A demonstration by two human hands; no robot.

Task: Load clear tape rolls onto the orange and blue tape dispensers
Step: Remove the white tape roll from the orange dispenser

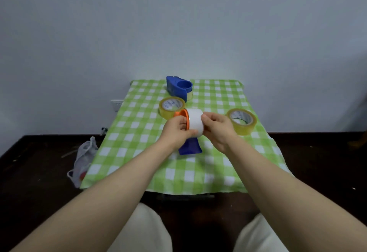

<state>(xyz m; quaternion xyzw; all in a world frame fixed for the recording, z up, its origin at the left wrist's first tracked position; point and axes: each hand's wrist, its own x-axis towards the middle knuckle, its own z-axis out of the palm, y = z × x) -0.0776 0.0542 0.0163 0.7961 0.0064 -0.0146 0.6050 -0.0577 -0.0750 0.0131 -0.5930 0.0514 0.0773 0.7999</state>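
**White tape roll** (pixel 195 121) sits on the orange dispenser (pixel 181 115) and is held in the air over the middle of the bench (pixel 220 96), between both hands. The roll's outer face is plain white. A blue part (pixel 189 146) of the same dispenser hangs below the hands.

**Grip.** The left hand (pixel 175 131) is curled round the dispenser's orange side, with its thumb lying across the roll's lower front edge. The right hand (pixel 217 127) pinches the roll's right rim between thumb and bent fingers.

**Surroundings.** Two clear tape rolls lie flat on the green-and-white checked cloth (pixel 127 152). One roll (pixel 171 107) is just behind the left hand. The other roll (pixel 241 121) is just beside the right hand. Each core carries a white label with blue print, too blurred to read. At the far edge stands the blue dispenser (pixel 177 87), with a yellowish roll (pixel 190 96) touching its right side. A white plastic bag (pixel 84 159) lies on the dark floor to the left of the bench, and a wall socket (pixel 117 103) is behind it.
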